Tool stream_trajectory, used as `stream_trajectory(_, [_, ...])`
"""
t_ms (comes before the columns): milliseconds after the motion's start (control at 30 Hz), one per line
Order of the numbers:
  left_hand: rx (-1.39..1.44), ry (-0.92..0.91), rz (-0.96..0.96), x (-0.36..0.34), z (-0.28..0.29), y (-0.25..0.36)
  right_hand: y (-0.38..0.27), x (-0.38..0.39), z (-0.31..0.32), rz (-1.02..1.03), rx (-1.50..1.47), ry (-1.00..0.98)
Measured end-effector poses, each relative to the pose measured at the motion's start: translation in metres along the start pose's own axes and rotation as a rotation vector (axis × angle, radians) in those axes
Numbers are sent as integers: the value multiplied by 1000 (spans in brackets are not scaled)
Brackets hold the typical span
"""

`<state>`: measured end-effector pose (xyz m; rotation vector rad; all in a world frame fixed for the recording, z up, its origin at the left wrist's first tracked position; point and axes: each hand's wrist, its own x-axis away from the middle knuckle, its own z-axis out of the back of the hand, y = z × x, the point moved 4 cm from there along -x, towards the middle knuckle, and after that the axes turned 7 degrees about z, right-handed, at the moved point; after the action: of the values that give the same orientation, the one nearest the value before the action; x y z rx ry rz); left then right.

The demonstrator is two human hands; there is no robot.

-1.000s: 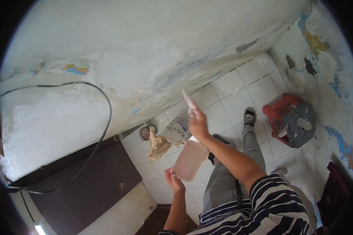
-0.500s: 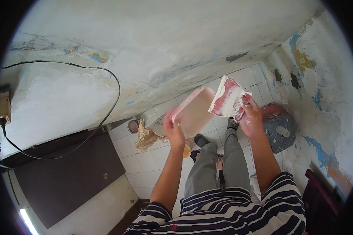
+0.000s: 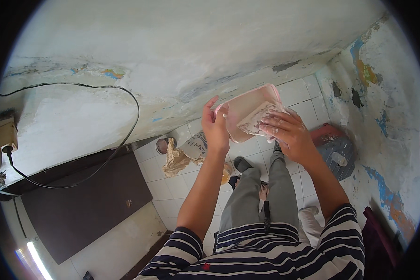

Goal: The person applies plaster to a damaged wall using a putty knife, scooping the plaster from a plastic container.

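My left hand (image 3: 215, 128) grips a shallow pink plastic container (image 3: 236, 103) by its left side, thumb over the rim, holding it tilted above the floor. White residue coats the inside. My right hand (image 3: 287, 133) is closed on a putty spreader (image 3: 256, 122) smeared with white paste, its fingers laid across the messy back of it. The spreader's blade is over the container's open inside, near the right end; whether it touches the bottom I cannot tell. White paste also sticks to my right fingers.
Ahead stands a patchy wall (image 3: 172, 42) with peeling paint. A black cable (image 3: 138, 107) loops from a socket box (image 3: 5, 135) at left, above a dark panel (image 3: 84, 200). Crumpled brown paper (image 3: 174, 159) lies on the tiles. A grey-and-red object (image 3: 333, 151) stands by the right wall.
My right hand has turned over and brought the spreader left onto the container. The container now shows its open side, and my left hand has shifted slightly up and right.
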<state>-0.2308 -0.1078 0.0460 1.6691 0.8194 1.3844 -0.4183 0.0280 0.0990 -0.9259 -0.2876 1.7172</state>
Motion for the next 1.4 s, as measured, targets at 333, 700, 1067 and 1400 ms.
stream_trajectory(333, [276, 189, -48, -13, 14, -18, -14, 34, -30, -55, 24, 24])
stream_trajectory(700, [165, 288, -113, -1, 46, -33, -26, 39, -26, -41, 4, -20])
stream_trajectory(1067, [-264, 228, -239, 23, 45, 5, 26, -7, -24, -23, 148, -137])
stream_trajectory(1400, [-505, 204, -353, 12, 46, 0, 25, -13, -75, -117, -86, -399])
